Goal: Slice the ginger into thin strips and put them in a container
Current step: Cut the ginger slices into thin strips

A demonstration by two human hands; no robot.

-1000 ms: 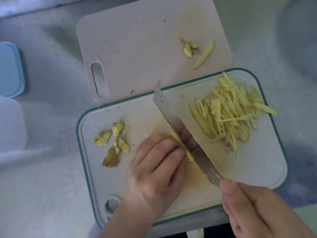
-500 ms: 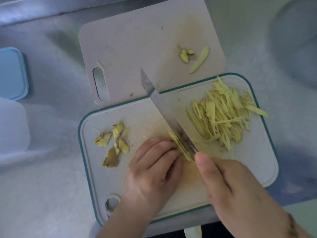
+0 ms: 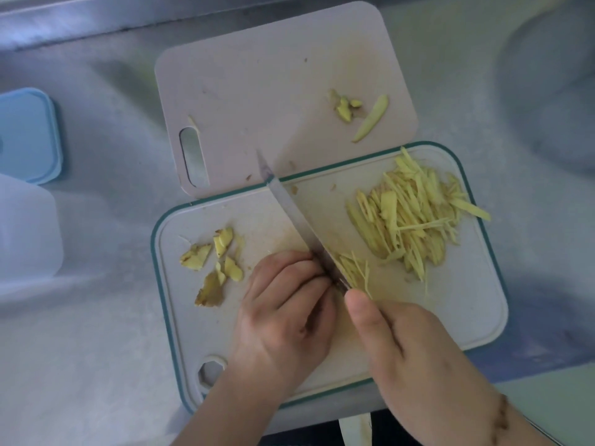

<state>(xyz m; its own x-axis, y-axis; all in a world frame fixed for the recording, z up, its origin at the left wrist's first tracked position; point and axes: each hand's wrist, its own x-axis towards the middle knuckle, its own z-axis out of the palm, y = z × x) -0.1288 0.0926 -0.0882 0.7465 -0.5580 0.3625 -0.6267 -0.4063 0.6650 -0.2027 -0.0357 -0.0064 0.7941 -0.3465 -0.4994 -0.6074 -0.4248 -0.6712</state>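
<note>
left hand (image 3: 283, 320): bare, no ring or glove; four knuckles and the back of the hand show, nearest the knife (image 3: 299, 223) blade on its left side
left forearm: bare down to the bottom edge of the view, no sleeve or watch visible
right hand (image 3: 402, 342): bare, no ring or glove; broad thumb with a short, rounded nail lies nearest the knife, on its right side
right wrist: a thin dark band or bracelet (image 3: 500, 420) with small bead-like links crosses it, well away from the knife; too blurred to tell its material
right forearm: bare beyond the band, cut off by the picture's corner
</note>
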